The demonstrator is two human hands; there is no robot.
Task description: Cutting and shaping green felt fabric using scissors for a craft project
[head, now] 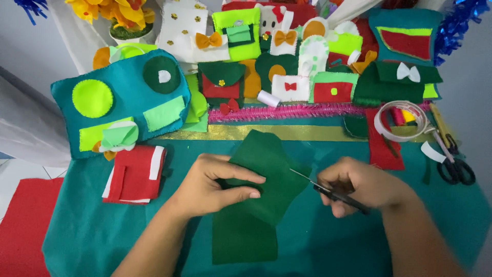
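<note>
1. Head view looks straight down at a teal felt table cover [102, 231], and honestly a fair bit is hidden: both forearms run off the bottom edge, and the red felt sheet [25, 225] at the lower left is cut off by the frame.
2. Left hand [215, 187] pinches the dark green felt piece [261, 184] between thumb and fingers, so part of the fabric disappears under the palm. That piece sits dead centre on the cover, folded, soft and matte, with its lower flap lying flat.
3. Right hand [359, 184] is clenched around small scissors [328, 190]; the handles are buried in the fist, and the thin blades meet the felt's right edge. Can't tell how far apart the blades are, too blurry.
4. Open room: bare cover below and to the right of the hands. Left side is tighter, with a folded red and white felt pouch [134, 174] near the left wrist.
5. Back edge is crammed with stitched felt pouches, including a big teal felt bag [123, 102] with lime circles. A second pair of scissors [453, 164] and a tape roll [402, 123] lie at the right.
</note>
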